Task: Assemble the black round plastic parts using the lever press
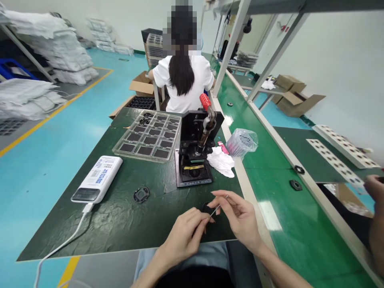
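My left hand (189,232) is closed above the table's near edge, its fingertips pinched at a small black round part (206,208), mostly covered by the fingers. In the fingers of my right hand (240,214) is a thin metal rod (218,207), slanting down to the left fingertips. Whether the rod's lower end touches the part or the left fingers, I cannot tell. Beyond the hands stands a black hand press (196,140) with a red-handled lever (205,102). A separate black ring-shaped part (141,195) lies flat on the table to the left.
A clear compartment tray (147,138) lies left of the press. A white power bank (97,180) with a cable sits farther left. White cloth (221,162) and a bagged container (241,142) are at right, beside the green conveyor (264,176). A co-worker (187,80) sits ahead.
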Demonstrator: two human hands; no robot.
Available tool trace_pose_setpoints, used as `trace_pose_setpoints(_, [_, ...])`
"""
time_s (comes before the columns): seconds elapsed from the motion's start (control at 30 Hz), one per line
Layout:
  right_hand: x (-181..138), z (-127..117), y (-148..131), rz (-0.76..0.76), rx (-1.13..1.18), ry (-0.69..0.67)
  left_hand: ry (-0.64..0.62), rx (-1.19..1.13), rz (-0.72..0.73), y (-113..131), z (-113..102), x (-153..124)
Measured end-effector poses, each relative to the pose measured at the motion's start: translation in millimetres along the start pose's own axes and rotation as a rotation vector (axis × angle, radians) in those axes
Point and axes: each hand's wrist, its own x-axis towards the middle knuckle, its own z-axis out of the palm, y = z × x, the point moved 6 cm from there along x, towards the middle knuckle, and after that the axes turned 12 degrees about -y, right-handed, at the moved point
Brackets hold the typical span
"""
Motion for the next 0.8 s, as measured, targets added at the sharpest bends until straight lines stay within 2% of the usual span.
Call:
trace_pose_setpoints(0.07, [-3.2, 4.5, 9.9, 0.066, 0.054, -0.046, 0.034, -0.018, -0.024, -1.6, -0.5, -2.2])
trace_pose_setpoints(0.13, [-5.4, 8.2, 13.6, 0.068, 0.028, -0.097, 0.054, -0.017, -0.029, -1.7, -0.3, -3.6])
trace_pose_setpoints(0.27, [-3.4, 12.9, 6.8, -0.059, -0.168, -0.2, 0.065, 0.002, -0.014, 0.2, -0.3, -4.2])
trace_pose_setpoints(0.4, [10.9, 12.6, -3.4, -0.137, -0.264, -0.311, 0.158, -0.032, -0.074, -3.4, -6.6, -5.7])
trace_pose_setpoints(0.47, [24.2, 1.9, -5.8, -0.155, -0.26, -0.216, 0.233, -0.062, -0.143, -9.4, -10.2, -7.6])
trace_pose_setpoints(0.53, [39.4, -14.5, -2.8, -0.155, -0.252, -0.015, 0.31, -0.051, -0.219, -16.1, -12.6, -10.4])
trace_pose_setpoints(0.6, [54.0, -25.9, 4.2, -0.177, -0.265, 0.147, 0.314, 0.004, -0.253, -18.9, -11.2, -10.8])
trace_pose_setpoints(0.67, [68.2, -26.7, 12.9, -0.222, -0.327, 0.182, 0.228, 0.073, -0.243, -17.7, -5.8, -8.2])
trace_pose_setpoints(0.8, [86.2, -16.7, 27.7, -0.277, -0.477, 0.145, 0.081, 0.151, -0.221, -13.2, 0.4, -3.8])
